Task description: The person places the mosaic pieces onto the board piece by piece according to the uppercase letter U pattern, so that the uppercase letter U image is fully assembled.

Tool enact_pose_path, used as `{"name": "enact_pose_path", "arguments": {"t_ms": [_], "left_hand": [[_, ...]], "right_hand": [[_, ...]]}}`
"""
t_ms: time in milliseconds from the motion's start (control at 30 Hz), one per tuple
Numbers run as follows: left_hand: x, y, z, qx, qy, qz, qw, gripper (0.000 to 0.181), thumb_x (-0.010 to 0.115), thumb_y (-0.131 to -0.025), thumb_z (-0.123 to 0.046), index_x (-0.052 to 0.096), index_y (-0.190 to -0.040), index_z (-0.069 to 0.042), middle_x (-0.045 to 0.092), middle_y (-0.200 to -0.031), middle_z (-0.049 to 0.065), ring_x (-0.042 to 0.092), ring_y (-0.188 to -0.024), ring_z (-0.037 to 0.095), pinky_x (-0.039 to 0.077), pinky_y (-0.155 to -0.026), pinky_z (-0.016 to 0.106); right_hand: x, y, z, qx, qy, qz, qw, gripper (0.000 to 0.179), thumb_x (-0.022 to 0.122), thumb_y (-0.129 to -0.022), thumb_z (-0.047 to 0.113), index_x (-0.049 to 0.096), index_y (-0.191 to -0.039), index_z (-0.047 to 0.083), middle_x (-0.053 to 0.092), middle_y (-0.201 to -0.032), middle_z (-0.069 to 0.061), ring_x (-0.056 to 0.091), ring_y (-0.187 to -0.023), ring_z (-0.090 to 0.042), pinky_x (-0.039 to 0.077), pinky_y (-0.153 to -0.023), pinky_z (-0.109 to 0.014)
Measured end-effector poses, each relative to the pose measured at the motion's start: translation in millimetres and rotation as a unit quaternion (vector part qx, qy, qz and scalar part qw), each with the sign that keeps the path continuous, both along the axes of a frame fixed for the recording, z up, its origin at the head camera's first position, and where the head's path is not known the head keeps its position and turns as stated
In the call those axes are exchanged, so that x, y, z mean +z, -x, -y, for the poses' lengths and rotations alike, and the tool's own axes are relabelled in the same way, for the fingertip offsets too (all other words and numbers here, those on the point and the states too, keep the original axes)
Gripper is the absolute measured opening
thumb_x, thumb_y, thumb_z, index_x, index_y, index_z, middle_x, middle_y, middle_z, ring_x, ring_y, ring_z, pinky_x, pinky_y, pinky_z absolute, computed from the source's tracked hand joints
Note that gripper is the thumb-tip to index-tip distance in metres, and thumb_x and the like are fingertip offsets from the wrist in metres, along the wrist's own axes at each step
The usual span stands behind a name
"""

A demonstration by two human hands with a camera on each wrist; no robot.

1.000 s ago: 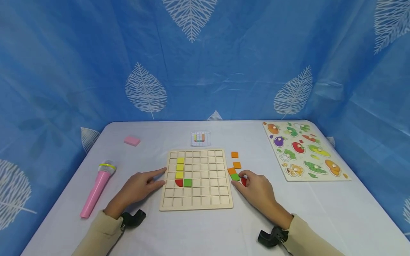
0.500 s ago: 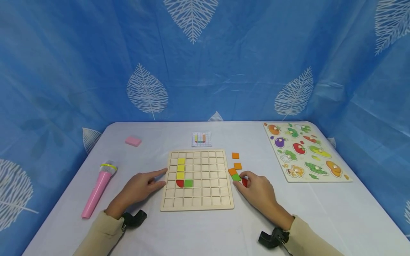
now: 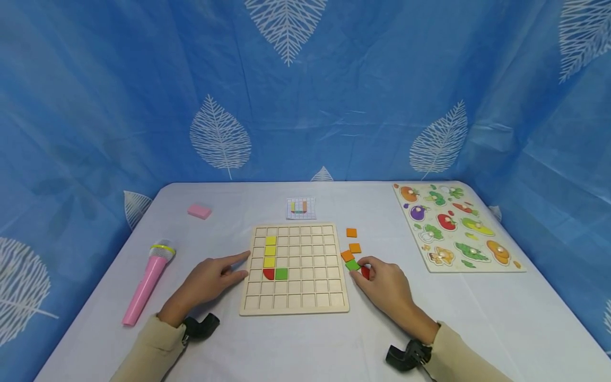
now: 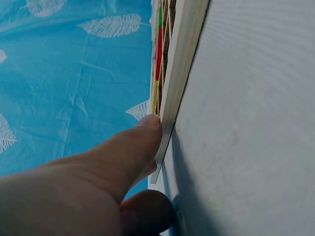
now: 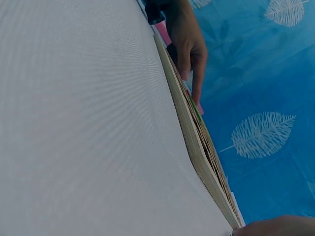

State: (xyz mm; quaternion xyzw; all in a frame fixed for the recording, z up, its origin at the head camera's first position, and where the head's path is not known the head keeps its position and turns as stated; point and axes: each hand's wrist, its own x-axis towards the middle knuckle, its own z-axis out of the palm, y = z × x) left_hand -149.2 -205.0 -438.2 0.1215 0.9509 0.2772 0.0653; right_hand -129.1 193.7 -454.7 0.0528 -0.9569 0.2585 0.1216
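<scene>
A square wooden grid board (image 3: pixel 305 303) lies on the table, holding several yellow tiles (image 3: pixel 270 251) in a column, a red quarter-round tile (image 3: pixel 269 274) below them and a green square tile (image 3: pixel 281 274) beside the red one. My left hand (image 3: pixel 206 280) touches the board's left edge with extended index finger and thumb, as the left wrist view also shows. Right of the board, my right hand (image 3: pixel 385 281) pinches a loose green square tile (image 3: pixel 352 265) at its edge between thumb and index finger. Another red tile (image 3: pixel 365 272) is partly hidden under that hand.
Three orange square tiles (image 3: pixel 355 248) lie right of the board. Behind it is a small pattern card (image 3: pixel 300 208). A pink microphone (image 3: pixel 148 284) and a pink block (image 3: pixel 199 211) lie left; a vegetable puzzle board (image 3: pixel 453 228) lies far right.
The head view has shifted very slightly. Both hands keep nearly the same place, and the loose green tile has barely moved at the right hand's fingertips.
</scene>
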Motion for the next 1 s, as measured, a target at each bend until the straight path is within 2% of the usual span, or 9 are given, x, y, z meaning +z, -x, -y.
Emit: {"name": "enact_pose_path", "arguments": {"t_ms": [733,1000], "left_hand": [[5.5,-1.4,-0.4,-0.004,-0.008,-0.01,0.9999,0.054,0.071,-0.098,-0.037,0.058,-0.147,-0.018,0.043,-0.062,-0.004,0.037,-0.055,0.011,0.031,-0.051,0.027],[2.7,0.2,-0.4,0.0,0.0,-0.006,1.0,0.055,0.071,-0.097,-0.037,0.059,-0.147,-0.019,0.043,-0.062,-0.004,0.038,-0.055,0.011,0.031,-0.051,0.027]], "right_hand": [[-0.9,-0.3,-2.2,0.014,0.053,-0.032,0.998,0.022,0.08,-0.085,0.015,0.078,-0.105,0.008,0.039,-0.053,0.009,0.036,-0.046,-0.008,0.025,-0.047,-0.025],[0.2,-1.9,-2.7,0.022,0.067,-0.042,0.9966,0.022,0.081,-0.084,0.013,0.079,-0.106,0.007,0.037,-0.051,0.011,0.034,-0.045,-0.006,0.025,-0.046,-0.024]]}}
